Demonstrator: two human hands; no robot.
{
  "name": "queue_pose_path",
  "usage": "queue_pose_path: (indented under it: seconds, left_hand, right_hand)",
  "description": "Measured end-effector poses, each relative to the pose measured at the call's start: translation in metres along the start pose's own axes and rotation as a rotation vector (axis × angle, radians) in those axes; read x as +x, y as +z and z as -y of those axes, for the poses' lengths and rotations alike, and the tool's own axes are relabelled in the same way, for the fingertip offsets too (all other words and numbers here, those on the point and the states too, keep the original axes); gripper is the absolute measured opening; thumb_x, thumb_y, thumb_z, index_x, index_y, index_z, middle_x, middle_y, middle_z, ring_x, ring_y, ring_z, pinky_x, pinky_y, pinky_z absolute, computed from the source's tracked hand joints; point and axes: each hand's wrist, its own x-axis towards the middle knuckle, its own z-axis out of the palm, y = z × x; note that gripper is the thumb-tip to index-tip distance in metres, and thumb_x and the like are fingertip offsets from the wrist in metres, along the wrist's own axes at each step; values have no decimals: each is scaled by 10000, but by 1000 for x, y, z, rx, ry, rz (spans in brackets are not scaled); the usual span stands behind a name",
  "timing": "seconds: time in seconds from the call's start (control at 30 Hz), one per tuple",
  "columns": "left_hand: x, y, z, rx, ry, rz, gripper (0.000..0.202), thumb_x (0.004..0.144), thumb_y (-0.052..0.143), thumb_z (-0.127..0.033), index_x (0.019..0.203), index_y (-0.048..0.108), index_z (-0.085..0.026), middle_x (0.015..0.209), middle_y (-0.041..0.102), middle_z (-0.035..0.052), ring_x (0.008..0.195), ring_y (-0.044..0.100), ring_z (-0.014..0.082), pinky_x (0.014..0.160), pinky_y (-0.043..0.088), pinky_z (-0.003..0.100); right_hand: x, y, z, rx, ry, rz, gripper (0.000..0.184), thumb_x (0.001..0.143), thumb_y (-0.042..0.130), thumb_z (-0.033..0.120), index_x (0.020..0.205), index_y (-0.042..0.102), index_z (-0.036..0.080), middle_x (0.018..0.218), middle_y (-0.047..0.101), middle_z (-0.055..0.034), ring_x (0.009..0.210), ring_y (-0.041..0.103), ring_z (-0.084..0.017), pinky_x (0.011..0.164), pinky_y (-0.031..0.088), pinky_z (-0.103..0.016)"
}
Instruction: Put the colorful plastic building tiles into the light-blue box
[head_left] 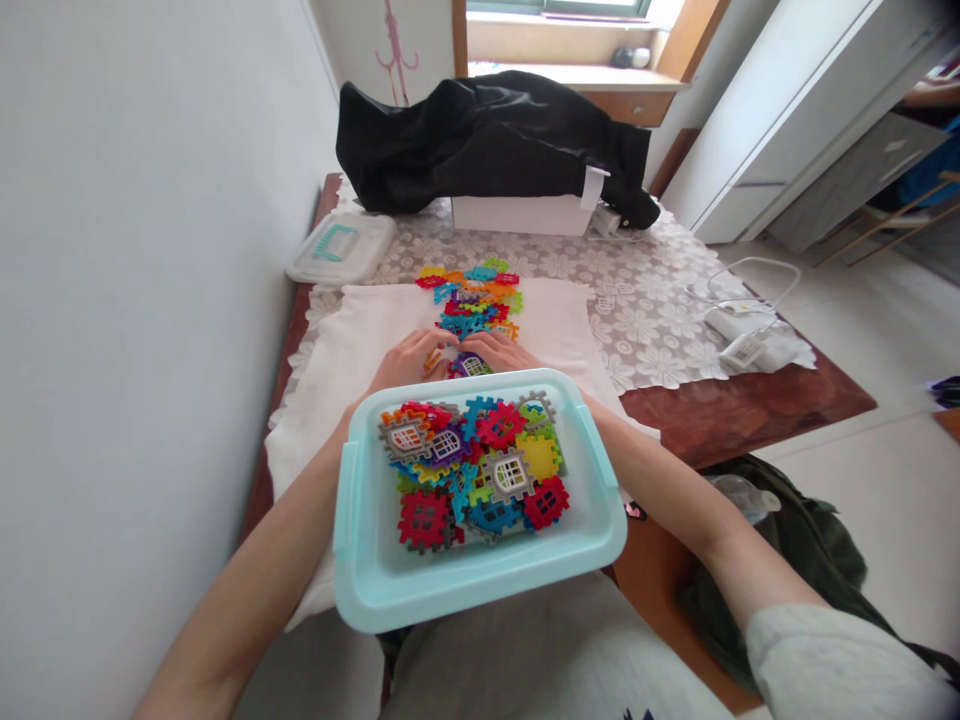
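A pale blue plastic bin (480, 595) holds many coloured interlocking plastic tiles (510, 475), some square and some with window shapes. It sits close to my body and covers my wrists in part. Just beyond its far rim, both hands work low over the white cloth. My left hand (412, 358) is curled, with an orange piece (433, 360) showing at its fingers. My right hand (496, 350) bends inward, its fingertips close to the left ones; what they pinch is hidden. A purple tile (472, 366) shows under it. Past the hands, more tiles (474, 300) lie in a heap.
A white cloth (375, 315) lies over a lace tablecloth (637, 320) on a brown table. At the far left is a white lid (349, 250) with a teal handle. A black cover (495, 140) drapes a white box. Cables and a white adapter (746, 345) lie right.
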Motion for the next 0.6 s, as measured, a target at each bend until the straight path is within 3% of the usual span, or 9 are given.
queue_pose_path:
  seconds: [0.13,0.27,0.47,0.6]
  left_hand:
    - [-1,0,2,22,-30,101,342,942,739,-384,1263,728,-266,1314,816,88,1256,761,315,1091,619,432]
    - [-3,0,6,19,-53,109,452,937,749,-489,1323,705,-258,1298,822,80,1212,774,304,1016,632,400]
    - [4,5,14,28,-25,168,515,861,802,-493,1302,705,-245,1300,825,98,1158,789,306,1032,628,416]
    - [7,7,15,53,-1,180,471,847,820,-481,1254,721,-265,1290,828,101,1202,787,323,1086,613,439]
  right_hand:
    - [4,-5,9,-13,-25,12,500,1178,550,342,1678,537,353,1760,530,-80,1676,447,-267,1441,367,-564]
    - [1,-8,16,-26,13,1,427,1155,607,326,1582,603,312,1706,576,-109,1608,494,-294,1401,416,-587]
    - [-1,-9,17,-6,34,-14,459,1168,565,298,1627,562,307,1731,555,-96,1624,462,-284,1404,405,-579]
    - [1,-9,16,-12,22,6,428,1178,571,357,1602,601,309,1720,556,-91,1627,458,-268,1403,407,-538]
